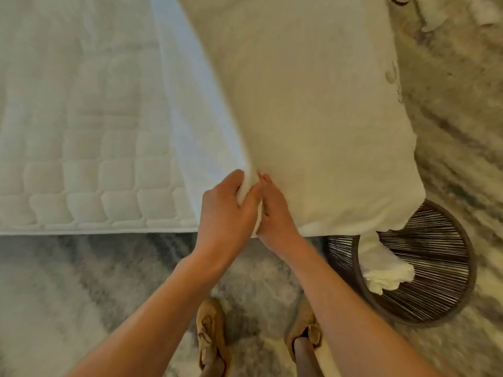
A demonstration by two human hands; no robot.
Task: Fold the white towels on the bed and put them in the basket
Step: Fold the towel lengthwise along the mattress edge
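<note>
Stands in tan shoes (pixel 211 330) on a mottled grey and white rug (pixel 68 281), at the near corner of a bed (pixel 81 159) with a quilted white top. Holds one large white towel (pixel 313 118) up off the bed with both hands, brought together side by side and touching each other just above the bed's near edge. Grips a bunched fold of the cloth in the left hand (pixel 226 210), fingers curled tight round it, thumb laid over the top. Pinches the same bunched edge with the right hand (pixel 275 213), fingers bent against the cloth and partly hidden behind it. Has the rest of the towel spread up and to the right from that grip as one broad, fairly flat sheet, covering part of the bed and some of the rug beyond. Has its lower right corner hanging over a round basket (pixel 468 268) of thin dark strands, set on the rug just right of the feet and near the bed's corner. Has a second white towel (pixel 381 265) already inside that basket, lying rumpled against the left wall and the bottom, upper end hidden behind the held towel; cannot tell whether touching it. Shows only blur at the top right: some pale cloth (pixel 432 20), too unclear to name.
</note>
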